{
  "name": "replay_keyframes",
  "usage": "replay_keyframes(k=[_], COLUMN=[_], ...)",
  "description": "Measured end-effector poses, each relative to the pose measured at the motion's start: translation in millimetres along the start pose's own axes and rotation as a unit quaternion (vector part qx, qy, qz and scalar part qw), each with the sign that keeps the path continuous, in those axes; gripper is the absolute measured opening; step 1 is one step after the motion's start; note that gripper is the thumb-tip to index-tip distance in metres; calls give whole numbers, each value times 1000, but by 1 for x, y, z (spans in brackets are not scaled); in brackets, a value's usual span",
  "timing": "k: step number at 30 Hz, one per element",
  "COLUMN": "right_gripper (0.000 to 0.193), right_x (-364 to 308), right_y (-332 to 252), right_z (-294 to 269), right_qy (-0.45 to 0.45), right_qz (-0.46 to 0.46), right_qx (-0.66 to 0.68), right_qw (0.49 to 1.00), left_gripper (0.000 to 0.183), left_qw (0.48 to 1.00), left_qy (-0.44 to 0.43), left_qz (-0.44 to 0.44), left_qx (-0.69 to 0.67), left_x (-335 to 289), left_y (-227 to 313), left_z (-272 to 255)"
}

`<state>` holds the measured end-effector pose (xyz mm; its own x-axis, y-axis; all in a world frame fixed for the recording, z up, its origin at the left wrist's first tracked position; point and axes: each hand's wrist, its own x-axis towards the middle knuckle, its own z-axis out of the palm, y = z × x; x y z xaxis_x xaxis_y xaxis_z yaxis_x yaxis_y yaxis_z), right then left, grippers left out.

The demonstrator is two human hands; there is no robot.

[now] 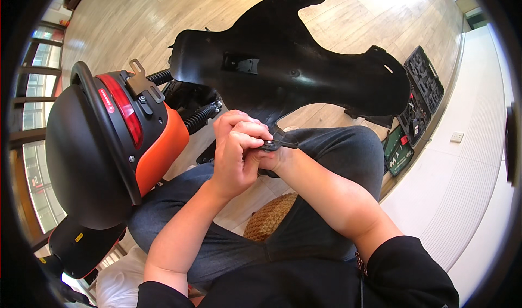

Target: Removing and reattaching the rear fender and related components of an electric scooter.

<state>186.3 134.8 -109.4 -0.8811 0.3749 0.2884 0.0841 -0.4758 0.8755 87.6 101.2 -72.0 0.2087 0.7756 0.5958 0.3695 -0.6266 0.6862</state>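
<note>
A large black plastic mudguard (272, 68) is spread out in front of me, curved, with a narrow bracket end (274, 139) pointing toward my lap. My left hand (236, 150) is closed, its thumb and fingers pinching that bracket end. A small pale spot shows at the fingertips; I cannot make out what it is. My right hand (274, 160) meets the left at the same place. Its fingers are mostly hidden behind the left hand and the bracket, so their grip does not show.
At left stands a scooter's rear (87, 150), black and orange with a red tail light (125, 112), a metal plate bracket (144, 82) and coil springs (201, 117). Open tool cases (424, 79) lie at right by the white wall (462, 166). A woven seat (269, 218) shows between my legs.
</note>
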Motion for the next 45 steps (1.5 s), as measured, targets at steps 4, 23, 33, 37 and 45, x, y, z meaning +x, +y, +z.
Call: replay_keyframes(k=[4,23,33,37,45], right_gripper=[16,8,19,18,25], right_x=[2,4,-4,-5,-1], right_y=[1,7,-14,-13,-14], right_z=[-2,14,36,40,34], right_qy=[1,172,-174,-220,-228], right_qz=[7,-243,-91,-100,-98], right_qx=[9,-364,-337,-394,-405], right_qw=[1000,883,921,887,880], left_gripper=[36,36,25,16,10], left_qw=[999,998,925,924,911], left_qy=[-9,-29,88,106,124], left_qz=[-9,46,-356,-324,-338], left_qx=[36,43,-100,-173,-201], left_x=[0,13,-22,-17,-23], left_y=[3,3,47,46,44], left_z=[-1,-10,5,6,4])
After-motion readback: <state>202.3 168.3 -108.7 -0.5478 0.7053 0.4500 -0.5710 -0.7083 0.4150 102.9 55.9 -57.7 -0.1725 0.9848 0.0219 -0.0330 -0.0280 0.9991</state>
